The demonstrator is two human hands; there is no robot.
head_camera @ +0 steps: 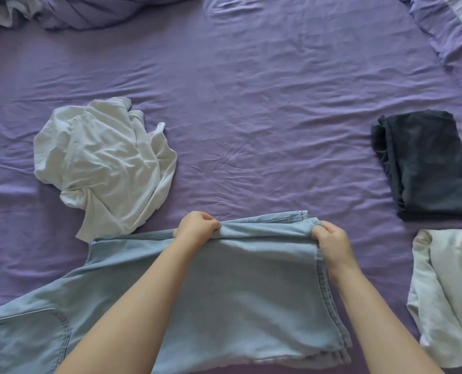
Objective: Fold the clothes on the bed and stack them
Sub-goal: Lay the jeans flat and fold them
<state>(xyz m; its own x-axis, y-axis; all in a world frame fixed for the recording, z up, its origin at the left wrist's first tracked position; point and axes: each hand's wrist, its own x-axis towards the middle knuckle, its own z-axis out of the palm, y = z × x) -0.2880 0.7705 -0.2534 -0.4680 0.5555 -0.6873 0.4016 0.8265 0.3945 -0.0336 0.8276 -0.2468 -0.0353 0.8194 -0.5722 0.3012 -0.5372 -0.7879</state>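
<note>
The left hand (197,228) and the right hand (329,240) both pinch the far edge of the light blue jeans (238,287), well apart, probably to keep the fold straight. The crumpled white shirt (105,163) waits beside.

A home bedroom is shown: a bed (251,76) covered in a purple sheet, with clothes (105,163) scattered on it.

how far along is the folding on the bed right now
Roughly midway. Done: a dark garment lies folded on the right, and a cream garment lies flat nearer the camera, apart from it, so nothing is stacked yet. In hand: the left hand and right hand both grip a fold edge of the light blue denim garment. Left: the crumpled white shirt, then stacking.
</note>
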